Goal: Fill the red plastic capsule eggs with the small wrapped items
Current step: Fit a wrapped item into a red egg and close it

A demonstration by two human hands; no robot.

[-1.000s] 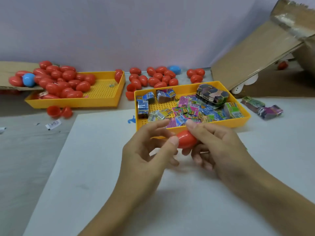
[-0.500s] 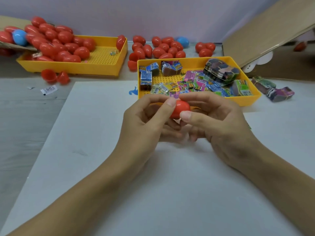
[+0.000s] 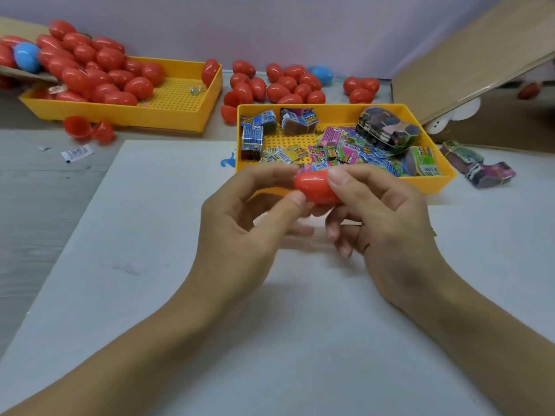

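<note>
The bench (image 3: 45, 235) carries a large white sheet (image 3: 150, 295) spread across its near middle. At far right a cardboard flap (image 3: 468, 64) leans up at an angle. At far left sits a yellow tray (image 3: 168, 115), its left part heaped with closed red eggs (image 3: 99, 70); a blue egg (image 3: 25, 57) lies at the heap's left edge. A second yellow tray (image 3: 432, 184) stands at centre, just beyond the hands, and holds the small wrapped items (image 3: 345, 151): loose colourful packets, a few little blue boxes at its left end, and a dark banded bundle (image 3: 387, 129) at its right end. Behind this tray a loose group of red eggs (image 3: 279, 85) lies on the bench with another blue egg (image 3: 322, 74) among them. Two more banded bundles (image 3: 477, 166) lie to the right of the tray. An opened red egg half (image 3: 77, 127) rests in front of the left tray, with a small white wrapper (image 3: 76, 153) near it.

The left hand (image 3: 240, 232) and right hand (image 3: 381, 217) meet above the sheet, and between them is one red capsule egg (image 3: 315, 187), lying sideways and looking closed. The left hand pinches its left end with thumb and forefinger, the other fingers curled underneath. The right hand grips its right end, forefinger on top, remaining fingers curled below.
</note>
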